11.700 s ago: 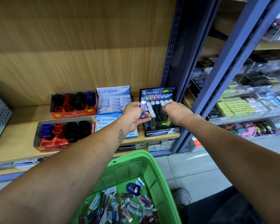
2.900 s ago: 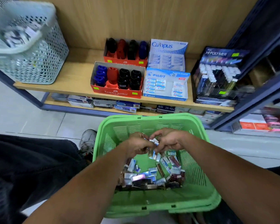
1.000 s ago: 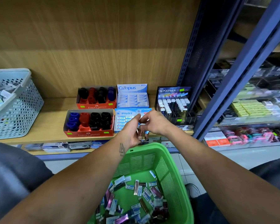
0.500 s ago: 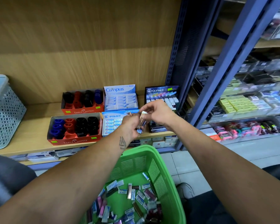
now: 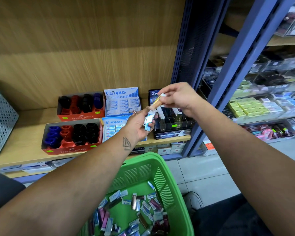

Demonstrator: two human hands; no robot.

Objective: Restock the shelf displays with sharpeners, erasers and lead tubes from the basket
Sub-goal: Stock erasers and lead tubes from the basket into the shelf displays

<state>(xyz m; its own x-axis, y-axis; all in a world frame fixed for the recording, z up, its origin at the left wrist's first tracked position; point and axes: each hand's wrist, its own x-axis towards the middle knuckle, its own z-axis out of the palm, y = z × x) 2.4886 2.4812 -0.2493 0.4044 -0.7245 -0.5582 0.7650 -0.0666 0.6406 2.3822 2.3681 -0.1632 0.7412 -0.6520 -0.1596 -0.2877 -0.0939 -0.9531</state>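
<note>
My left hand (image 5: 138,123) holds a small bunch of lead tubes (image 5: 148,120) in front of the black Hi-Polymer lead display (image 5: 174,122). My right hand (image 5: 178,97) pinches one amber lead tube (image 5: 157,103) by its white cap, just above the left hand and in front of the display's header. The green basket (image 5: 167,178) below holds several loose lead tubes and erasers. On the shelf stand two red Faber-Castell sharpener boxes (image 5: 71,133), a Campus eraser box (image 5: 122,103) and a Pilot eraser box (image 5: 113,127).
A grey perforated basket (image 5: 0,120) stands at the shelf's left end. A blue steel upright (image 5: 225,79) separates this bay from the shelves of stationery on the right. Boxes lie under the wooden shelf (image 5: 24,145). My shoe (image 5: 193,200) rests on the tiled floor.
My right hand has drawn one amber tube up and to the right, away from the bunch in my left hand. Both hands have risen toward the lead display.
</note>
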